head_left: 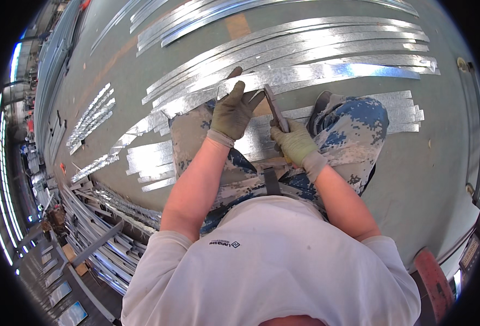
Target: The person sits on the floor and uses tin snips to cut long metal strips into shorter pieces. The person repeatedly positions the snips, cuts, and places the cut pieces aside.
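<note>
Head view: from the gloved left hand (231,111) and gloved right hand (295,142), a long, flat, shiny metal strip (316,74) lies toward one o'clock, long axis nearly nine-to-three. The nearer left's fingers spread, grip unclear; the right wraps a dark, slender tool (275,110) pointing to eleven.

I can make out one printed mark: a short row of dark lettering (224,243) beside a small diamond-shaped emblem (235,245), on the left chest of the wearer's white shirt (272,266). From my viewpoint it stands upside down, with much finer print alongside, too small for me to read. The dark-framed panel (470,252) at far right is illegible to me.
</note>
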`<state>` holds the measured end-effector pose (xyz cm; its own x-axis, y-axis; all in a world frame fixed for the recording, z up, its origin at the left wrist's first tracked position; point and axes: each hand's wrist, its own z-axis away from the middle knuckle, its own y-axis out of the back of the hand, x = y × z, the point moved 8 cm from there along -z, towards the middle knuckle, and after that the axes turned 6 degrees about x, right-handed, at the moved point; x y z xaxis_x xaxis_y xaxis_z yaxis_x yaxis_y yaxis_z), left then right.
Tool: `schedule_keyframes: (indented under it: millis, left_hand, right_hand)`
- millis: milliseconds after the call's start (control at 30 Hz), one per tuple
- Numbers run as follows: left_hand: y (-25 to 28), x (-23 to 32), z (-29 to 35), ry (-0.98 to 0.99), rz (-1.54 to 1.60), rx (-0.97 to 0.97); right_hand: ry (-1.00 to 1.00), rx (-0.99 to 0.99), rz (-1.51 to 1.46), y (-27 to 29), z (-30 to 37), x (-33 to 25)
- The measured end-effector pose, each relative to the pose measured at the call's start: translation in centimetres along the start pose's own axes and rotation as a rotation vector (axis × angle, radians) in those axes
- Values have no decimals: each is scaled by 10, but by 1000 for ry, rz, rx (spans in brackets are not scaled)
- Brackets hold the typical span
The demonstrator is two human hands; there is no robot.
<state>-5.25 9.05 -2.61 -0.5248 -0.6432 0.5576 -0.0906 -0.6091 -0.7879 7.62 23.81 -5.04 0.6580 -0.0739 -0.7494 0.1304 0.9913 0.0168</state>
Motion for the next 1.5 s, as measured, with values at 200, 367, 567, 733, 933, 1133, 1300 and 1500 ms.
schedule_keyframes:
  millis: [200, 367, 567, 733, 933, 1133, 1300, 1500]
  left_hand:
    - [12, -2, -9, -6, -68, 346]
    - [23, -2, -10, -17, -124, 421]
    - [31, -2, -9, 23, -133, 452]
    - [25, 5, -4, -16, -229, 462]
    - [13, 6, -3, -5, -16, 358]
    - [-21, 15, 0, -92, -31, 311]
    - [-55, 24, 3, -146, 29, 214]
    - [-65, 30, 6, -173, -5, 193]
  right_hand:
    - [48, 4, 46, 1, -8, 4]
    - [-33, -38, 3, 2, 7, -15]
    - [-138, -173, -281, -3, 5, -5]
    - [-268, -308, -486, -7, 15, -8]
    - [-337, -471, -735, -10, 34, -24]
    - [-369, -703, -1092, -16, 66, -47]
    - [-300, -940, -1309, -21, 82, -49]
    - [-190, -928, -1190, -26, 80, -48]
